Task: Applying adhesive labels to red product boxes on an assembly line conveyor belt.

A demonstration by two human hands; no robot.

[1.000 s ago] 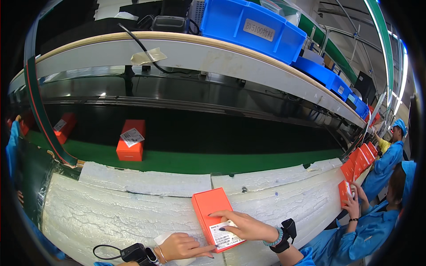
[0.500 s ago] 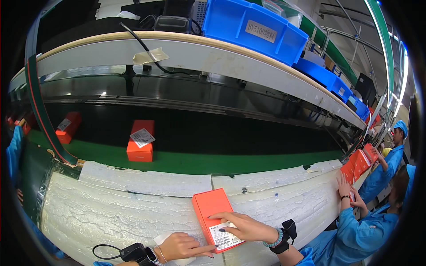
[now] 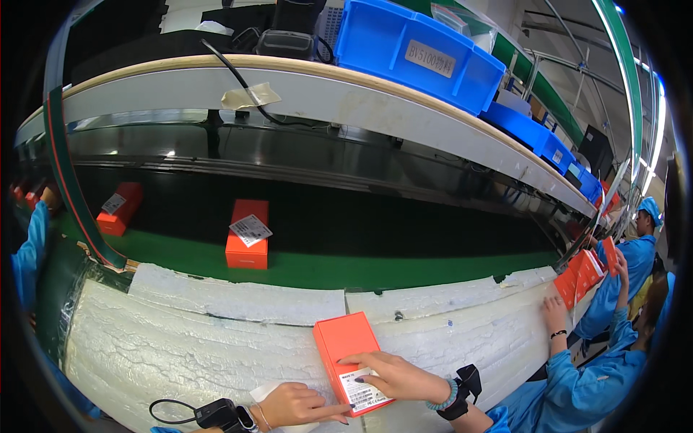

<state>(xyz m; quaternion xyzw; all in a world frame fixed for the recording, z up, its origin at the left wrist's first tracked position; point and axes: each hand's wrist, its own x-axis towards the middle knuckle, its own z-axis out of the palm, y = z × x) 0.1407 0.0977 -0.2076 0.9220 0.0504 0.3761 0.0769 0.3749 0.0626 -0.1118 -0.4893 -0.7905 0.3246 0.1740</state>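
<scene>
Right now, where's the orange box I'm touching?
The orange box lies in the head view's lower centre on the pale tabletop, right hand on top, left hand at its near end.

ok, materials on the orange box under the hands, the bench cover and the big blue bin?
Orange box: probably cardboard, smooth satin finish; flat faces, crisp edges.
Bench cover: likely glossy clear plastic film over something pale; wrinkles catch light.
Big blue bin: looks like moulded plastic, semi-gloss; even colour, ribbed walls.
</scene>
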